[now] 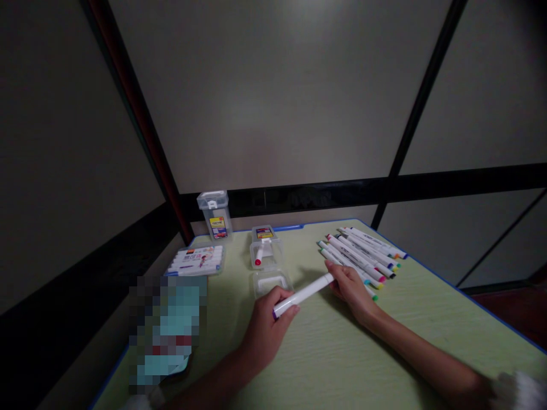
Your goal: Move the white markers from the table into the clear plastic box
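Observation:
A white marker pen [304, 294] with a purple end is held between both of my hands above a pale green table [325, 353]. My left hand [267, 327] is closed around its near, purple end. My right hand [351, 287] pinches its far end. Just beyond my right hand lies a row of several white markers [363, 254] with coloured caps. In front of my left hand stands an open clear plastic box [265, 253] with one red-tipped marker inside, its lid [270, 282] hinged down toward me.
A closed clear box [215, 214] stands at the table's back left corner. A flat pack of markers [195, 261] lies near the left edge, with a blurred object [166, 333] closer to me. Blue trim edges the table; walls with dark frames stand behind.

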Demonstrator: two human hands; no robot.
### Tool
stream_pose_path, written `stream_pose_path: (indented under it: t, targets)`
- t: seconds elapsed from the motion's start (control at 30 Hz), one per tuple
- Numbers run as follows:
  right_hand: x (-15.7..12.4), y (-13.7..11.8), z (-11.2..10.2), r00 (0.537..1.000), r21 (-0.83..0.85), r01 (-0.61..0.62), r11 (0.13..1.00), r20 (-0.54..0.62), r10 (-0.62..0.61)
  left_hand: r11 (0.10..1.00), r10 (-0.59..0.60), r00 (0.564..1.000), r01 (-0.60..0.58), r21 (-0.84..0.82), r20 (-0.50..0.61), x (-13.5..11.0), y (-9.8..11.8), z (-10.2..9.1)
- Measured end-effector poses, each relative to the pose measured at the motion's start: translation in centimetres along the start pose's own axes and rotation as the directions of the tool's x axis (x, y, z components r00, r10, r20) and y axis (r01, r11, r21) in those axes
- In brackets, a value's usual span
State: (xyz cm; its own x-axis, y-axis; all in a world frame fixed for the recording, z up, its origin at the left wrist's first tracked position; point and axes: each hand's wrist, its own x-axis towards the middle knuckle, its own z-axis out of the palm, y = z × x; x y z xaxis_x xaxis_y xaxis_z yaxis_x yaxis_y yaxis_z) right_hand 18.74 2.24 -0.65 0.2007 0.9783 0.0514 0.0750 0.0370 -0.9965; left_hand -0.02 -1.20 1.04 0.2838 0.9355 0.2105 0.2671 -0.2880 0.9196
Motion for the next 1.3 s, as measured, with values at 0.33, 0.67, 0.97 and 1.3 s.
stream_pose_path:
  t: [0.33,0.67,0.97,1.3]
  targets:
    - [-0.5,-0.7,0.3,0.999,0.045,0.021,0.999,0.026,-0.022,0.994,0.108,0.993,-0.106,0.037,-0.052,0.0,-0.8,0.0]
    - [-0.7,-1.1,0.3,0.999,0.023,0.018,1.000,0.037,-0.018,0.998,0.057,0.998,-0.058,-0.006,-0.040,-0.1,-0.5,0.1]
    - [-0.5,-0.6,0.2,0.999,-0.010,0.044,0.999,0.029,-0.043,0.999,-0.024,1.000,0.024,-0.041,0.000,0.0,0.0,0.1]
    - [-0.4,-0.6,0.0,0.995,-0.058,0.099,0.993,0.022,-0.098,0.992,-0.116,0.993,0.118,-0.050,0.034,0.1,-0.4,0.2]
